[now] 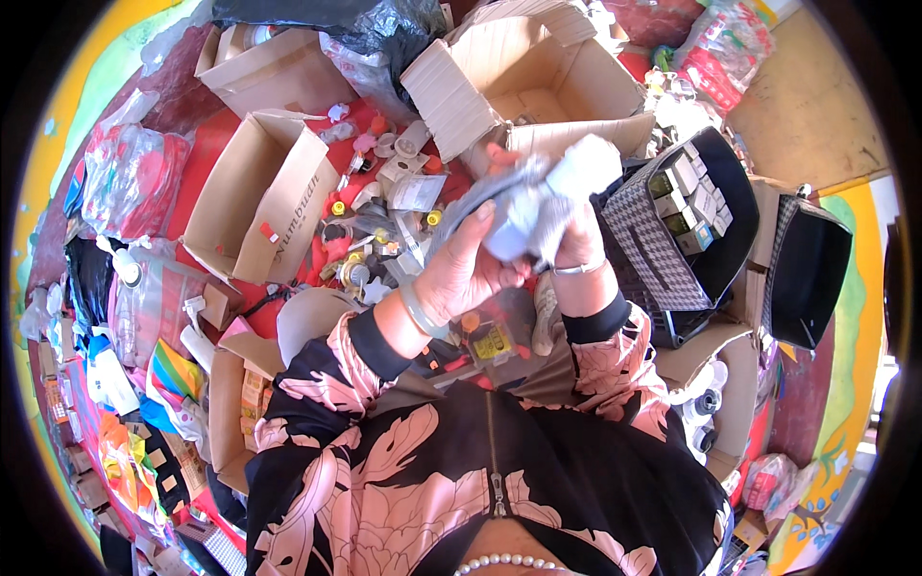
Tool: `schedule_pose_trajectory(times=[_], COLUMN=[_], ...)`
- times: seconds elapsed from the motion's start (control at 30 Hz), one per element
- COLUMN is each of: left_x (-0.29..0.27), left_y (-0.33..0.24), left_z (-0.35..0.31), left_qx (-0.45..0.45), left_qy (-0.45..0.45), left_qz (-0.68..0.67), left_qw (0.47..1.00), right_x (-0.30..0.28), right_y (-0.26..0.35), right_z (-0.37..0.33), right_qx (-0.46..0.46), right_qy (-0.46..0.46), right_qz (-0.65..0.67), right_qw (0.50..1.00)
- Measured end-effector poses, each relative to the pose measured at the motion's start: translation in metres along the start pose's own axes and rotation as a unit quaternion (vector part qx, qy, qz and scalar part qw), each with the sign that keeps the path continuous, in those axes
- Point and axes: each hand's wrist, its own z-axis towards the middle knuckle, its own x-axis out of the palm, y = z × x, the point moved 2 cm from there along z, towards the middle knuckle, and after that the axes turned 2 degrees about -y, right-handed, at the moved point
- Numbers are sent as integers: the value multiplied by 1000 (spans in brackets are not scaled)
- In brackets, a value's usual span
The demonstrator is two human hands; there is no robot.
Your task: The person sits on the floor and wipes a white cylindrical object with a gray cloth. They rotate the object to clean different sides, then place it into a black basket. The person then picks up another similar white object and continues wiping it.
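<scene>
Both hands are raised in front of my chest around a pale blue and grey crumpled bundle (519, 219), a cloth or a soft bag; which of these I cannot tell. A whitish blocky part (588, 171) sticks up at its upper right, blurred. My left hand (463, 272) closes on its lower left side, thumb along the front. My right hand (580, 240) grips the right side, its fingers mostly hidden behind the bundle. Below lies a heap of small mixed items (360, 264) on a red cloth, with a clear bag holding a yellow-labelled thing (494, 344) near my lap.
An open cardboard box (533, 72) stands ahead, another (254, 197) to the left. At the right are a houndstooth-patterned bin (653, 235) with small boxes inside and a black bin (812, 274). A carton of white rolls (735, 403) sits near my right elbow. Plastic bags (134, 182) crowd the left.
</scene>
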Motion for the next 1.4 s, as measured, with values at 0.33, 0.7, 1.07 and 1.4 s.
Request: schedule_pose_trajectory(times=[0.33,0.7,1.07,1.4], left_x=[1,23,17,10], left_y=[-10,-14,-13,-16], left_z=[9,-8,-7,6], left_qx=[285,-175,-100,145], left_qy=[-88,143,148,-97], left_qz=[386,-99,53,456], left_qw=[873,969,983,873], right_x=[18,10,-4,10], right_y=[-6,14,10,8], right_z=[4,-15,-20,-20], right_qx=[-73,17,56,-18], right_qy=[-112,-67,-77,-116], right_qz=[-13,-173,-115,-84], right_qw=[991,982,989,990])
